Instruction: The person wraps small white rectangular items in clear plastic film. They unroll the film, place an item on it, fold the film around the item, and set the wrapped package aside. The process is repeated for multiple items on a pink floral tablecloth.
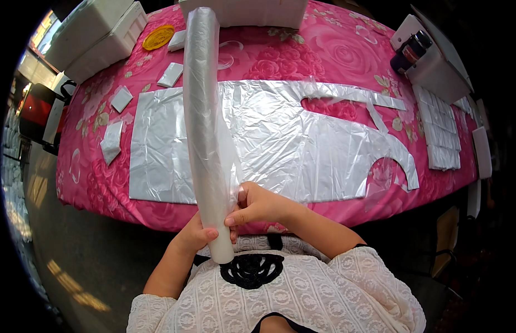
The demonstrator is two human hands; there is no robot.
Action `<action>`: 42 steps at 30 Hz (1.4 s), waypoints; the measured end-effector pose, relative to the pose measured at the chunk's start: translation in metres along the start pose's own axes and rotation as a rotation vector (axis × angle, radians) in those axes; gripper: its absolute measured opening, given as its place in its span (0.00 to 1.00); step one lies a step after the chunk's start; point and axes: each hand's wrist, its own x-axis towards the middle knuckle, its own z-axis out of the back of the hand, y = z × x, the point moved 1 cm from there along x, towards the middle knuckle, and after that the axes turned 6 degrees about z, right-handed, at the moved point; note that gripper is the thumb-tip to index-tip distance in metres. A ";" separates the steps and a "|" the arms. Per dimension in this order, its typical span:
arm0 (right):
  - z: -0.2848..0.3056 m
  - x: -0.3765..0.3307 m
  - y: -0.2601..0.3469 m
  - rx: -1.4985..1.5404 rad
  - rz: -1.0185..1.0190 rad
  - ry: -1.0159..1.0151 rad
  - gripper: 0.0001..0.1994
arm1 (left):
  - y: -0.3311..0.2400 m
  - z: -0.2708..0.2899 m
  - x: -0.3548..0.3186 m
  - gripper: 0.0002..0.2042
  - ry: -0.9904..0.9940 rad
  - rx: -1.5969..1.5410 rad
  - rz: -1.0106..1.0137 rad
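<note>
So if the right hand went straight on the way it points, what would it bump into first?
The right hand would likely meet the plastic roll first; its thumb looks right against the edge, though depth is unclear.

Blouse [319, 294]: off-white, textured fabric with rows of round motifs between vertical bands
Sleeves [374, 283]: same pale fabric, short and loose, the right one dark-edged
Ornament [252, 272]: black, openwork loops, at the front
Neckline trim [298, 323]: black, curved, at the near edge
Left hand [200, 233], right hand [255, 205]: both bare
</note>
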 end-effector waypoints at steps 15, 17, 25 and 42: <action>-0.007 0.004 0.006 -0.173 0.244 -0.359 0.10 | 0.005 -0.006 0.010 0.20 -0.459 0.219 -0.294; -0.005 0.008 -0.001 -0.167 0.248 -0.425 0.10 | 0.007 -0.006 0.013 0.17 -0.503 0.199 -0.329; -0.004 0.009 -0.007 -0.133 0.353 -0.468 0.10 | 0.003 -0.012 0.016 0.12 -0.594 0.215 -0.317; 0.001 0.010 -0.005 0.097 0.335 -0.393 0.12 | 0.006 -0.009 0.015 0.12 -0.606 0.255 -0.337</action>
